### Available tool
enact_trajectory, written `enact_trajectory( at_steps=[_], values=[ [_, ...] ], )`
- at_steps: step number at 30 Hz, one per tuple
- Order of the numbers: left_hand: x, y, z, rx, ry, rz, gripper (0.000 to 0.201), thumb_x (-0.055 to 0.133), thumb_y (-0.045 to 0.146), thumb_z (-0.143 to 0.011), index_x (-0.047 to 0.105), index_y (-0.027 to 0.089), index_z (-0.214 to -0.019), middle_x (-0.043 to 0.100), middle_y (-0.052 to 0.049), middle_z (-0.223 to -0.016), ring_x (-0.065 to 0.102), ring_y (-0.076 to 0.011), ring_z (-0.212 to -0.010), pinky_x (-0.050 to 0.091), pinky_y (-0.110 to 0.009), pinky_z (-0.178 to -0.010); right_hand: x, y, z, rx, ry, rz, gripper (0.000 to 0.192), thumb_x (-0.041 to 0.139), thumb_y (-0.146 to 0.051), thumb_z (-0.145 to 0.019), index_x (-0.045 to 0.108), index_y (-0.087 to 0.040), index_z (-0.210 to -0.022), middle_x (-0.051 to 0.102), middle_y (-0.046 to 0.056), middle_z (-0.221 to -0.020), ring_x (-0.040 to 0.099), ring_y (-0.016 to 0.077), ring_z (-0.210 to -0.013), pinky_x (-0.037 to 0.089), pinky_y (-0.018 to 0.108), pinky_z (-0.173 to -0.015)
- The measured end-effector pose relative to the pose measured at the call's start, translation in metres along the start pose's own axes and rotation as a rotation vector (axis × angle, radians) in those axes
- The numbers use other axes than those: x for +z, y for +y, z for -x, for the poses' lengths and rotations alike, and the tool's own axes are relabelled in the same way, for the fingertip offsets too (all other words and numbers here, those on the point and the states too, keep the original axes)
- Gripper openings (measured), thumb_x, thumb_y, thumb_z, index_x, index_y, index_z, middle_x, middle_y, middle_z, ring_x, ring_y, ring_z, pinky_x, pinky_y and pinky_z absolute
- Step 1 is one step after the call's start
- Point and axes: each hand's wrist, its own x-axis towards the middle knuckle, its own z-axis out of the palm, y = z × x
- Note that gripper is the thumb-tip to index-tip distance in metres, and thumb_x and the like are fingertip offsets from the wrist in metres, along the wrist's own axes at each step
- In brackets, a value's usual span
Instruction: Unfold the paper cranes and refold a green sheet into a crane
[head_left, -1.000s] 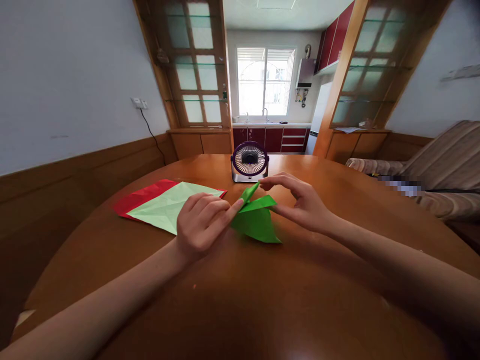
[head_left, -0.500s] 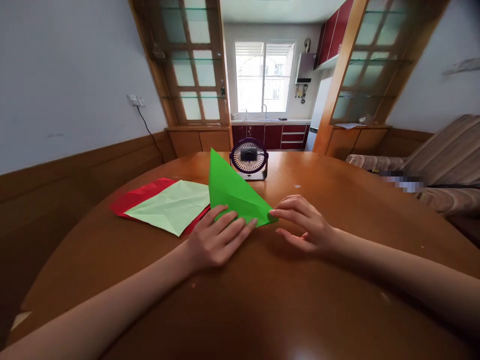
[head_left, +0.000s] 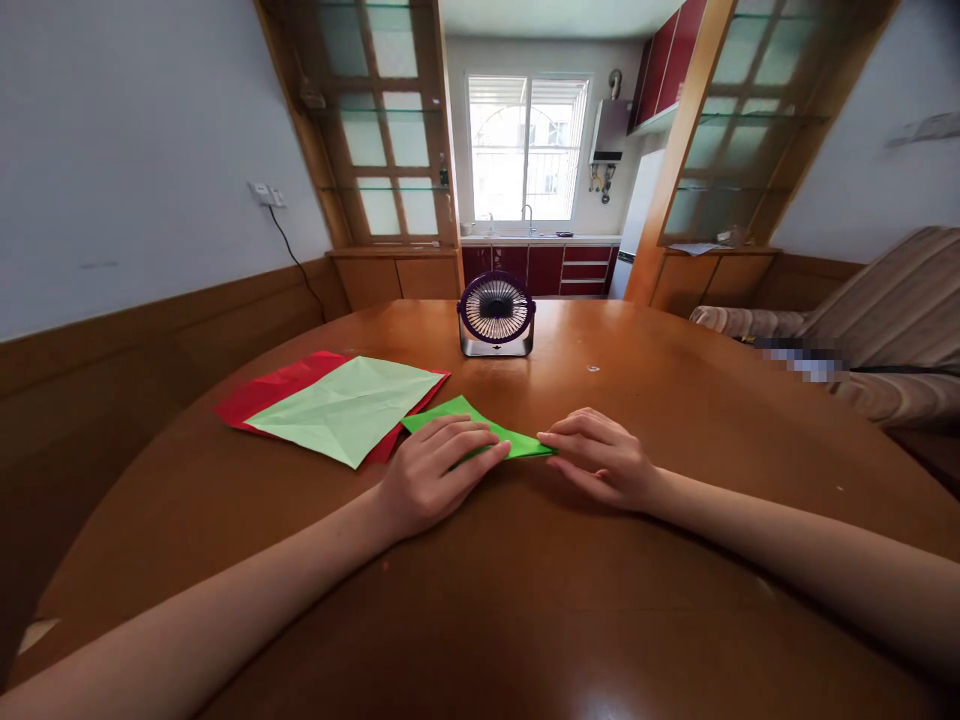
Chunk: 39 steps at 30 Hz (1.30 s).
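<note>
A folded sheet of green paper (head_left: 517,442) lies low over the table in front of me, its right corner drawn to a narrow point. My left hand (head_left: 442,460) is laid across its near left part, fingers bent close together and holding it; the left thumb is hidden. At the pointed right end, my right hand (head_left: 600,458) pinches the corner between thumb and fingers. Just left of the green paper, a pale green creased sheet (head_left: 345,410) rests on top of red paper (head_left: 281,388).
A small purple desk fan (head_left: 496,310) stands beyond the paper on the brown wooden table (head_left: 510,600). A tiny whitish scrap (head_left: 593,368) lies to its right. Past the table's right side is a striped sofa (head_left: 892,310).
The green paper's raised upper part has come down toward the table, so the fan's base now shows. My right thumb has closed toward the fingers at the corner. The left hand stays on the paper.
</note>
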Motion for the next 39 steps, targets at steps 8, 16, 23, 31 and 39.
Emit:
enact_trajectory(
  at_steps=[8,16,23,31,39],
  values=[
    [0.005,0.008,0.001,-0.137,-0.052,0.074,0.023,0.059,0.013,-0.088,0.065,0.017,-0.11,0.069,-0.008,-0.098,0.066,-0.0187,-0.091,0.055,-0.034,-0.08,0.006,-0.008,-0.002,0.049,0.005,-0.022,0.023,0.056,-0.013,-0.09,0.067,-0.015,-0.11,0.066,0.009,-0.086,0.064,0.0141,-0.073,0.056,0.026,-0.062],
    [0.011,0.022,-0.005,-0.303,0.008,0.1,0.013,0.061,0.019,-0.089,0.07,0.019,-0.098,0.07,-0.005,-0.088,0.065,-0.0152,-0.078,0.051,-0.028,-0.07,0.006,-0.017,-0.006,0.132,-0.011,-0.068,0.018,0.054,-0.015,-0.091,0.068,-0.016,-0.102,0.066,0.008,-0.085,0.064,0.0137,-0.072,0.056,0.024,-0.062],
    [0.012,0.023,-0.005,-0.27,0.038,0.105,0.012,0.059,0.014,-0.087,0.069,0.019,-0.093,0.069,-0.004,-0.085,0.063,-0.0139,-0.075,0.05,-0.027,-0.068,0.01,-0.017,-0.003,0.147,-0.002,-0.092,0.015,0.057,-0.015,-0.087,0.066,-0.017,-0.098,0.065,0.008,-0.083,0.062,0.0156,-0.073,0.055,0.028,-0.064],
    [0.012,0.026,-0.009,-0.307,0.083,0.138,0.009,0.061,0.012,-0.083,0.067,0.018,-0.087,0.068,-0.003,-0.08,0.063,-0.0141,-0.072,0.049,-0.026,-0.066,0.01,-0.016,-0.006,0.18,-0.001,-0.089,0.016,0.058,-0.016,-0.086,0.067,-0.018,-0.099,0.065,0.007,-0.084,0.061,0.0157,-0.073,0.055,0.03,-0.065],
    [0.016,0.026,-0.008,-0.316,0.052,0.142,0.01,0.061,0.013,-0.085,0.066,0.019,-0.091,0.068,-0.003,-0.083,0.063,-0.0145,-0.075,0.048,-0.028,-0.068,0.011,-0.017,-0.005,0.209,0.011,-0.158,0.013,0.057,-0.013,-0.088,0.068,-0.015,-0.094,0.065,0.007,-0.082,0.062,0.0136,-0.071,0.053,0.025,-0.062]
  ],
)
